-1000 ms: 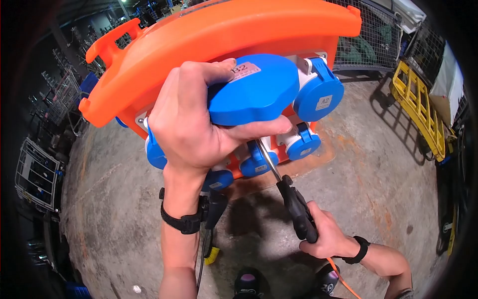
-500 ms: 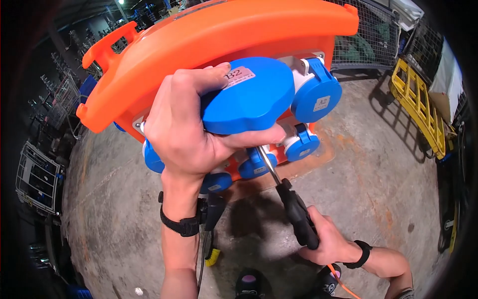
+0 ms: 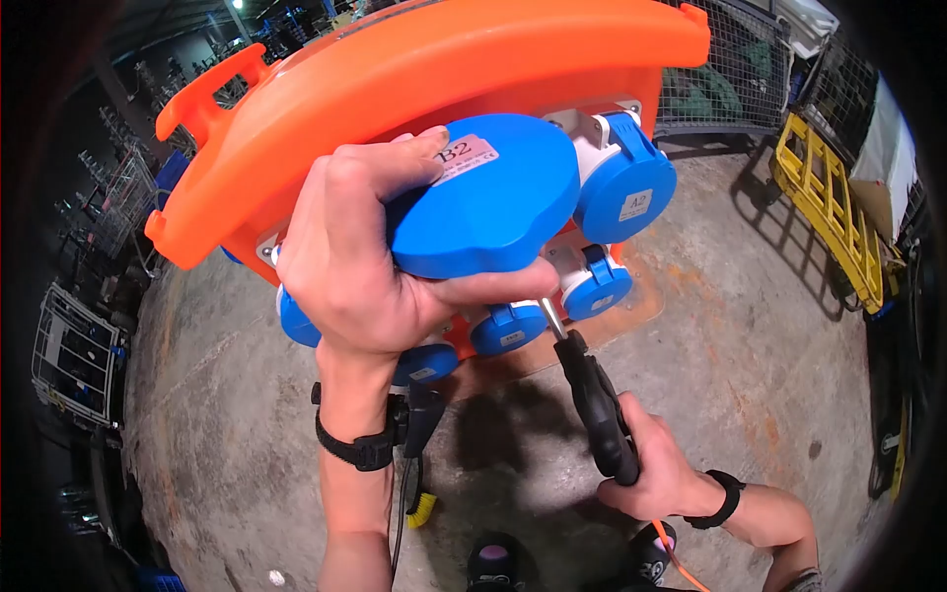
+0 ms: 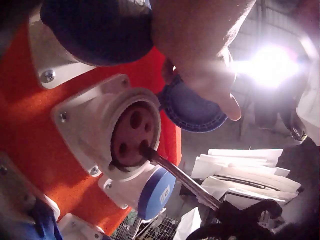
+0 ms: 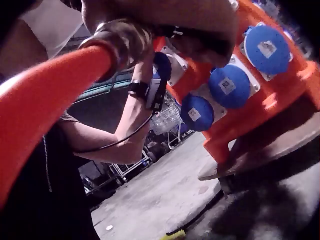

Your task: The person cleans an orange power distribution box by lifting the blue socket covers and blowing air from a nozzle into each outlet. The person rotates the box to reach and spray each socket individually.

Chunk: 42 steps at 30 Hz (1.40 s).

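My left hand (image 3: 350, 252) holds up the blue hinged lid (image 3: 493, 202) marked B2, thumb along its lower edge and fingers over its top. Beneath that lid, the left wrist view shows the white-collared socket (image 4: 135, 132) with several round holes in its face. My right hand (image 3: 659, 469) grips the black handle of an air blow gun (image 3: 597, 409), an orange hose (image 5: 55, 110) running from its base. The gun's thin metal nozzle (image 4: 182, 177) points into the socket, its tip right at one of the holes. In the head view the left thumb hides the tip.
An orange housing (image 3: 424, 74) carries several more lidded sockets, one marked A2 (image 3: 626, 192). Under it lies a brown base board (image 3: 631, 326). A yellow metal frame (image 3: 829, 212) stands on the right, wire carts (image 3: 74, 345) on the left. A yellow-bristled brush (image 3: 421, 508) is near the feet.
The blow gun's nozzle has shifted right and slightly in under the lid, so less of it shows. The left hand and lid have drifted a little left and down in view.
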Available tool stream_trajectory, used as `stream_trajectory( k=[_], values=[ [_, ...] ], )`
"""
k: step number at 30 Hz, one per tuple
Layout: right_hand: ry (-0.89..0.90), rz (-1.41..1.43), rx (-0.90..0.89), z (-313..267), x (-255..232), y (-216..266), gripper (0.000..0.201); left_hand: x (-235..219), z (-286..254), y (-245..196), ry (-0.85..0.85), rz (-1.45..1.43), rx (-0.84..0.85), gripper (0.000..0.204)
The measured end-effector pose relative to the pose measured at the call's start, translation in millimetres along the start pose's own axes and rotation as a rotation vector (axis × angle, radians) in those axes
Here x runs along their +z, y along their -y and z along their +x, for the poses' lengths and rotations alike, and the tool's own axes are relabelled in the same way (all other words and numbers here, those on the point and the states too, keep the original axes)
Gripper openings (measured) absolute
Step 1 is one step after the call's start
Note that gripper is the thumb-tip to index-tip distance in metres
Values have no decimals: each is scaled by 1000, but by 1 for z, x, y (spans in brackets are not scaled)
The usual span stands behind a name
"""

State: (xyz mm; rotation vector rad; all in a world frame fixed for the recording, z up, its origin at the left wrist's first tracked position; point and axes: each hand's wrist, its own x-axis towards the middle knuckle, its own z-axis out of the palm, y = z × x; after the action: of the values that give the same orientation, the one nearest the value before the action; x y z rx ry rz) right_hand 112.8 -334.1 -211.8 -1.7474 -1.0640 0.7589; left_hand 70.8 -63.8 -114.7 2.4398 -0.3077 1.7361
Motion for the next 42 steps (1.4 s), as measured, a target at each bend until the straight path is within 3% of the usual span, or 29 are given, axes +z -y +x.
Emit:
stream_trajectory(
  k=[14, 23, 28, 42],
  values=[
    [35, -29, 43, 1, 2, 0, 55, 3, -3, 0, -19, 0, -24, 86],
    [-33, 8, -43, -11, 8, 0, 54, 0, -3, -1, 9, 10, -3, 87],
    [81, -21, -20, 0, 7, 2, 59, 1, -4, 0, 5, 21, -19, 88],
    [124, 20, 34, -1, 11, -3, 60, -1, -3, 1, 19, 36, 45, 88]
  ],
)
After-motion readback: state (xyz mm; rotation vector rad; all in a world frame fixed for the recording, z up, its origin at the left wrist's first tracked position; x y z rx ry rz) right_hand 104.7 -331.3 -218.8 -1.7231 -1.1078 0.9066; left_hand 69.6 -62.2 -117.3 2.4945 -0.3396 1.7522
